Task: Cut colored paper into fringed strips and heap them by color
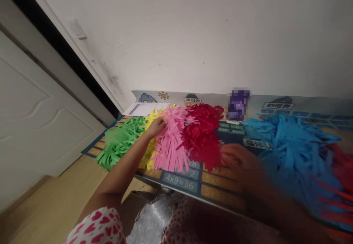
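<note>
My left hand [157,127] is closed at the left edge of a pink paper fringe [171,152], its fingers curled against the strips. Beside it on the left, partly behind my forearm, lies a yellow fringe [149,154], and beyond that a green fringe [118,144]. A red paper fringe [204,137] lies against the pink one on the right. At its lower right edge is my right hand [239,157], fingers curled together and slightly blurred; what they hold is not clear. Farther right spreads a large blue fringe [295,141].
Under the fringes, a printed learning chart [179,183] covers the table and bends up the white wall [193,45]. A blurred purple item [238,104] stands at the back. More red strips [342,170] lie at far right. Silvery plastic [154,218] is below the table edge; a white door [41,108] is left.
</note>
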`<state>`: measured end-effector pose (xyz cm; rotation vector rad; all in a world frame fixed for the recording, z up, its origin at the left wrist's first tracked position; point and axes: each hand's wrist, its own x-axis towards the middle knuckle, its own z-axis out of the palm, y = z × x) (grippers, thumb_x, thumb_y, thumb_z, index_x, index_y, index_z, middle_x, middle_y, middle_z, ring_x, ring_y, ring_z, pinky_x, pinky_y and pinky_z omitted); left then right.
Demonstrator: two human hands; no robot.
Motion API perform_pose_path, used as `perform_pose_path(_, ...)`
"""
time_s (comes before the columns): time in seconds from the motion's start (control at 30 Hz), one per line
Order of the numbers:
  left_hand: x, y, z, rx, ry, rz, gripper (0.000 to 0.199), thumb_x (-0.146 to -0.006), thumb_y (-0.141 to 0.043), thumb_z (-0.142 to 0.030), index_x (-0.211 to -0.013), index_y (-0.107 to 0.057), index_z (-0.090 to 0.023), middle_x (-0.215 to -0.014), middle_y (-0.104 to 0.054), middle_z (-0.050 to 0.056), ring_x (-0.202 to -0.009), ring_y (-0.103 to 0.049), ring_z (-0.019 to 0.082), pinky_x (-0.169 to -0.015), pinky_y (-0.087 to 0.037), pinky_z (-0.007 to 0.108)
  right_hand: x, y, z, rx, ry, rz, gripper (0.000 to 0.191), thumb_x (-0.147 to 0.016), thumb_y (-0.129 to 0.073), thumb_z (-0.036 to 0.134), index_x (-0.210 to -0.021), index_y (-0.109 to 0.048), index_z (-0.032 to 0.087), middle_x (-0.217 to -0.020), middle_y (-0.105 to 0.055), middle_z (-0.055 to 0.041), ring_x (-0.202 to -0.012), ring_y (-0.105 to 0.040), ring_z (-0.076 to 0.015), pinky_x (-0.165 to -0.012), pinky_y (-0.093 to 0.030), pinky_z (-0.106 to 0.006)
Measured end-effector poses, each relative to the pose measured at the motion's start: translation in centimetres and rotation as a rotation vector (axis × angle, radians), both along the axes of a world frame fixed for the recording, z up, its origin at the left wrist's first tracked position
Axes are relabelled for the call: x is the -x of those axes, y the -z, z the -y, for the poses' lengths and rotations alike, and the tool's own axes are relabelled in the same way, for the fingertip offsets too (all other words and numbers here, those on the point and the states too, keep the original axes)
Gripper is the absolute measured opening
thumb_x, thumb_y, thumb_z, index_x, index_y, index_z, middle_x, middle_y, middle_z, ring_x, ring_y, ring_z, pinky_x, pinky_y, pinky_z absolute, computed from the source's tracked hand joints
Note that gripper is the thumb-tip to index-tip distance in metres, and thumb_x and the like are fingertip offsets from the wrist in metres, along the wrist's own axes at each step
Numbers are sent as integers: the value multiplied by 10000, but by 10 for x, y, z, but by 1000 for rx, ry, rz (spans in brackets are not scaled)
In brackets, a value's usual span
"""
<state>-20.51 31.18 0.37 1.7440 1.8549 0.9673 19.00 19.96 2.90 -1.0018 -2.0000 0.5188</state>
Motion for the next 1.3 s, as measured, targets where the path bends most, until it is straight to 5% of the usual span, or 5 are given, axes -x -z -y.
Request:
perform_pose_path(0.2, 1, -2, 7, -51, -7, 65, 161, -731, -533, -337, -704, -538, -179, -598, -527, -41, -559, -491, 120, -574, -391, 231, 143, -8, -91, 146, -112, -56, 214, -823, -543, 116, -970, -691, 161, -1048, -680, -82, -1003, -601, -181, -919, -444, -317)
perform_pose_path(0.33, 6, -8, 9, -82, -10, 57, 175, -743, -521, -351, -709, -534, -180, -603, -540, -37, -560, -509, 123, -581, -410, 236, 189, 4, -134, 245, -126, 8, 180, -789, -609, 172, -939, -708, 157, -860, -712, -33, -770, -640, -154, -734, -485, -254)
perform_pose_path(0.5, 15, -7, 10, -94, -29, 42, 148, -740, -525, -317, -693, -554, -179, -628, -579, -22, -591, -546, 135, -601, -435, 245, 190, 26, -140, 325, -131, 192, 190, -670, -745, 345, -594, -664, 191, -588, -631, -13, -649, -603, -179, -657, -445, -261)
perform_pose_path(0.9, -10, -40, 8, -118, -85, -302, 231, -862, -464, -379, -814, -592, -193, -766, -650, 19, -703, -601, 155, -660, -436, 252, 226, 16, -109, 293, -72, 278, 220, -814, -563, 369, -880, -656, 181, -787, -670, -28, -706, -596, -161, -614, -380, -231)
perform_pose_path(1.3, -43, -68, 16, 139, -65, -693, 136, -694, -607, -308, -693, -681, -194, -723, -691, 100, -712, -649, 262, -640, -414, 300, 229, 10, -72, 272, 99, 336, 327, -855, -511, 422, -968, -682, 168, -961, -708, -124, -892, -669, -253, -726, -485, -315)
